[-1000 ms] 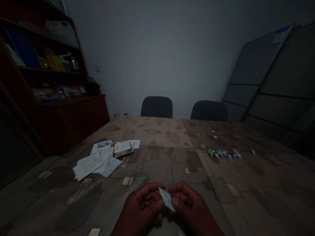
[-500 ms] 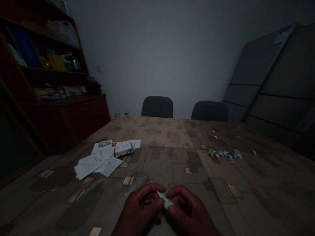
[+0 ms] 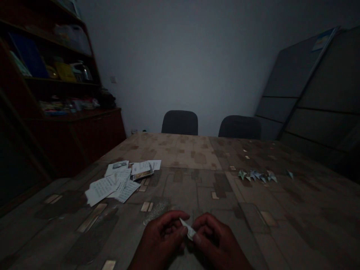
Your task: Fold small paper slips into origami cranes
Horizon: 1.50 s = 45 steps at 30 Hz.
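Between my two hands, low in the middle of the view, is a small folded piece of pale paper (image 3: pixel 188 228), narrowing to a point at its upper left. My left hand (image 3: pixel 165 234) pinches its left side with thumb and fingers. On the other side, my right hand (image 3: pixel 212 236) grips the lower right end, the thumb pressed against it. Parts of the paper are hidden by the fingers. Farther off to the right, several small folded paper pieces (image 3: pixel 257 175) stand in a row, and a single folded piece (image 3: pixel 289 173) lies apart from them.
Loose printed sheets (image 3: pixel 102 188) lie spread and overlapping on the left of the patterned table (image 3: pixel 185 187). Two dark chairs (image 3: pixel 180 122) stand at the far edge. A shelf cabinet (image 3: pixel 95 127) is at the left, and grey panels (image 3: pixel 295 71) lean at the right.
The paper between my fingers has turned slightly, and my right thumb has shifted a little on it. Everything else looks the same.
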Each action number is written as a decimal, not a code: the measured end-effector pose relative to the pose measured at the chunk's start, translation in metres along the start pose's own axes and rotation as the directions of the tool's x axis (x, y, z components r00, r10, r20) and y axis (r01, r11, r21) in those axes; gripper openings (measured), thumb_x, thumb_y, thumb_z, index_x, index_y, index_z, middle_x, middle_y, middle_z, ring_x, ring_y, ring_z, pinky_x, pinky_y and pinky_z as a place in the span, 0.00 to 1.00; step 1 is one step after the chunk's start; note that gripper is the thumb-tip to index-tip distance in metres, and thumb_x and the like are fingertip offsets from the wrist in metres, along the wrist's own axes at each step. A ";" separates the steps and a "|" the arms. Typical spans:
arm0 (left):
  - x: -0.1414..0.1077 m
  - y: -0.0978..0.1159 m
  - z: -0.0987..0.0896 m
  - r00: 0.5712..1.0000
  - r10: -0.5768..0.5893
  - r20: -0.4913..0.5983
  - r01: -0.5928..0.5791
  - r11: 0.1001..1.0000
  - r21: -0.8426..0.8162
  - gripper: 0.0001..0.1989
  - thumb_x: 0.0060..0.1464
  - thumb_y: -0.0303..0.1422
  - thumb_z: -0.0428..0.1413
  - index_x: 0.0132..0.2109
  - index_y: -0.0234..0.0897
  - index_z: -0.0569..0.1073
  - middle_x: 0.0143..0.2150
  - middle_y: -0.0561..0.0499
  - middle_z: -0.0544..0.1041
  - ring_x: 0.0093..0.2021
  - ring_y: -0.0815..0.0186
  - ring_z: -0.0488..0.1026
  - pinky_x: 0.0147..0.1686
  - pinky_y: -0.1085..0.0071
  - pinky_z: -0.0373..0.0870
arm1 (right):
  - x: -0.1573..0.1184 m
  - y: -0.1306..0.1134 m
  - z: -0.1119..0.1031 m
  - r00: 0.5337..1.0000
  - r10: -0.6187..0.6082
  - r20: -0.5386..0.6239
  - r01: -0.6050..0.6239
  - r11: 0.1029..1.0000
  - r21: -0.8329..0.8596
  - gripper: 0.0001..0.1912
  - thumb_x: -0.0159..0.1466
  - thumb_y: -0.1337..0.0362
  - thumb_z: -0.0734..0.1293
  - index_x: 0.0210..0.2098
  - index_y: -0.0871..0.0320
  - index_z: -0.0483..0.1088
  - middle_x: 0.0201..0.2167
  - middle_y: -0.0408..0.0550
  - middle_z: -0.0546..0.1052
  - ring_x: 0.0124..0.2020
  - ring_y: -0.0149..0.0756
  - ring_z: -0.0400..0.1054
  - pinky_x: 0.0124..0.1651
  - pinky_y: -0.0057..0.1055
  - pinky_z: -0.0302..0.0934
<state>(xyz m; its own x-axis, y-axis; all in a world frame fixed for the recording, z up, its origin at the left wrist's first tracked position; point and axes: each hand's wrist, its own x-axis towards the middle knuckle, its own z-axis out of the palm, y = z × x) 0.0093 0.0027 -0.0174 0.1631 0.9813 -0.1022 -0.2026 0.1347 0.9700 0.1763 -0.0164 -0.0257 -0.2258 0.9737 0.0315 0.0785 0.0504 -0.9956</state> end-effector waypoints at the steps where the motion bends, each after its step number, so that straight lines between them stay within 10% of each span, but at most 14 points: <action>1: 0.000 0.000 0.000 1.000 0.002 -0.001 -0.002 1.000 -0.003 0.14 0.42 0.37 0.68 0.36 0.34 0.82 0.21 0.55 0.73 0.21 0.70 0.70 0.23 0.76 0.63 | 0.000 -0.001 0.000 1.000 -0.008 -0.003 0.008 1.000 -0.020 0.17 0.62 0.49 0.67 0.34 0.57 0.67 0.27 0.47 0.78 0.29 0.35 0.70 0.33 0.29 0.57; 14: -0.002 0.001 0.002 1.000 -0.024 0.004 0.024 0.999 -0.037 0.16 0.40 0.39 0.69 0.36 0.34 0.81 0.22 0.55 0.72 0.22 0.69 0.69 0.23 0.74 0.63 | -0.005 0.000 -0.006 0.986 -0.169 -0.011 0.147 0.886 -0.439 0.13 0.68 0.57 0.60 0.34 0.56 0.70 0.25 0.44 0.75 0.26 0.34 0.67 0.31 0.28 0.56; 34: 0.000 -0.007 0.006 0.998 -0.064 0.007 0.064 0.994 -0.089 0.15 0.38 0.33 0.70 0.36 0.33 0.80 0.20 0.57 0.71 0.20 0.71 0.69 0.22 0.75 0.64 | 0.000 0.005 -0.011 0.855 -0.511 0.089 0.452 0.651 -0.610 0.07 0.69 0.71 0.60 0.34 0.55 0.66 0.32 0.45 0.72 0.35 0.36 0.67 0.38 0.31 0.59; 45: 0.003 -0.012 0.007 0.998 -0.051 0.031 0.054 0.992 -0.117 0.13 0.39 0.28 0.67 0.36 0.34 0.79 0.18 0.59 0.70 0.19 0.71 0.69 0.22 0.76 0.63 | -0.001 0.005 -0.009 0.870 -0.488 0.064 0.419 0.666 -0.617 0.09 0.70 0.70 0.59 0.34 0.55 0.66 0.31 0.45 0.72 0.34 0.37 0.67 0.37 0.31 0.60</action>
<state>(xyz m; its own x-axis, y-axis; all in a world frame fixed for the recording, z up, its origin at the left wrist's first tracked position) 0.0189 0.0029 -0.0282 0.2028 0.9685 -0.1446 -0.3053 0.2029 0.9304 0.1855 -0.0150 -0.0303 -0.2974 0.8085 0.5079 0.5571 0.5789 -0.5954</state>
